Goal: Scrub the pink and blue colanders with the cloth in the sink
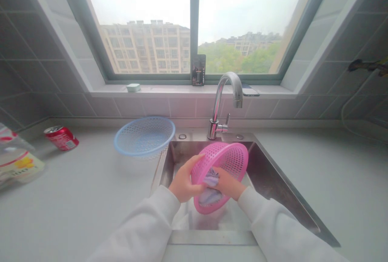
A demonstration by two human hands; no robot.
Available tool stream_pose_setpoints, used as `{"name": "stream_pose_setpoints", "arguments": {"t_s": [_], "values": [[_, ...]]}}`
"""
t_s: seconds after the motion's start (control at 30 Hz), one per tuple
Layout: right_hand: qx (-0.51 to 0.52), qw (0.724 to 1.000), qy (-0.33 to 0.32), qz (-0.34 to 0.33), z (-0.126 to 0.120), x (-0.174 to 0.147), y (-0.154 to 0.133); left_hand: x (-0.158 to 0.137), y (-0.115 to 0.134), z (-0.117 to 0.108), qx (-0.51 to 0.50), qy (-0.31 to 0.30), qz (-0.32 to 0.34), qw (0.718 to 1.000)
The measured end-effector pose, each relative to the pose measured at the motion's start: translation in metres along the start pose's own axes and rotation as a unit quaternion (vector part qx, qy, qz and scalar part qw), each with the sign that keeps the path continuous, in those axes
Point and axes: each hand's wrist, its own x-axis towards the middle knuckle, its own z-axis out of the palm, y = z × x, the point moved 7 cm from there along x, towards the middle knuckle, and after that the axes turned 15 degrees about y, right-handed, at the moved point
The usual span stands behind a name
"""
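A pink plastic basket (236, 157) with a perforated wall is held tilted over the sink (273, 189). My left hand (185, 179) is closed on its left rim, thumb on the inner side and fingers around the outside. Inside the basket, my right hand (227, 183) presses a pale purple cloth (211, 195) against the wall. The fingertips of that hand are partly hidden by the cloth.
Behind the sink stands a chrome faucet (216, 106). A blue basket (145, 137) sits left of it on the counter, with a red can (61, 137) and a plastic bag (18, 161) farther left. Phones (199, 70) and a small box (133, 88) are on the windowsill.
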Motion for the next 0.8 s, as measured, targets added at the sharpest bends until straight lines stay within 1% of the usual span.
{"name": "stream_pose_setpoints", "arguments": {"t_s": [0.03,0.1,0.17,0.2,0.23,0.27,0.3,0.37,0.4,0.43,0.47,0.5,0.57,0.63,0.67,0.7,0.73,0.8], "values": [[0.005,1.000,0.013,0.003,-0.002,0.000,0.000,0.000,0.000,0.000,0.002,0.001,0.003,1.000],[0.072,0.994,0.080,0.009,-0.010,0.002,0.000,0.000,0.000,0.000,0.000,0.005,0.004,1.000],[0.184,0.971,0.149,0.019,-0.019,0.003,0.002,0.000,-0.001,0.000,-0.004,0.006,-0.002,1.000],[0.232,0.957,0.172,0.023,-0.022,0.003,0.004,0.000,-0.002,0.000,-0.006,0.005,-0.005,1.000],[0.259,0.948,0.183,0.024,-0.024,0.003,0.005,0.000,-0.002,0.001,-0.007,0.003,-0.008,1.000],[0.256,0.950,0.179,0.022,-0.023,0.003,0.005,-0.001,-0.002,0.001,-0.007,0.001,-0.010,1.000],[0.227,0.961,0.159,0.016,-0.020,0.004,0.004,-0.001,-0.002,0.001,-0.007,0.001,-0.012,1.000],[0.129,0.987,0.095,0.007,-0.011,0.003,0.002,-0.001,-0.001,0.001,-0.004,0.002,-0.013,1.000],[0.080,0.995,0.060,0.009,-0.007,0.003,0.003,-0.001,0.000,0.001,-0.002,0.002,-0.011,1.000],[0.044,0.998,0.033,0.015,-0.003,0.001,0.004,-0.001,0.000,0.001,0.000,0.002,-0.009,1.000],[0.025,0.999,0.021,0.022,-0.001,0.001,0.006,-0.001,0.001,0.001,0.001,0.002,-0.007,1.000],[0.025,0.999,0.027,0.028,-0.002,0.001,0.006,0.000,0.001,0.001,0.001,0.003,-0.006,1.000],[0.080,0.993,0.085,0.026,-0.010,0.002,0.005,0.000,0.001,0.001,0.000,0.007,-0.008,1.000],[0.171,0.973,0.154,0.022,-0.019,0.002,0.004,0.000,0.000,0.001,0.001,0.013,-0.010,1.000],[0.206,0.962,0.176,0.020,-0.022,0.002,0.004,0.000,0.001,0.001,0.004,0.016,-0.009,1.000],[0.222,0.958,0.182,0.018,-0.023,0.003,0.004,0.000,0.002,0.001,0.007,0.018,-0.006,1.000],[0.214,0.961,0.172,0.017,-0.022,0.003,0.003,0.000,0.003,0.001,0.009,0.019,-0.003,1.000],[0.146,0.982,0.116,0.010,-0.014,0.003,0.000,0.000,0.005,0.001,0.012,0.017,0.001,1.000]]}}
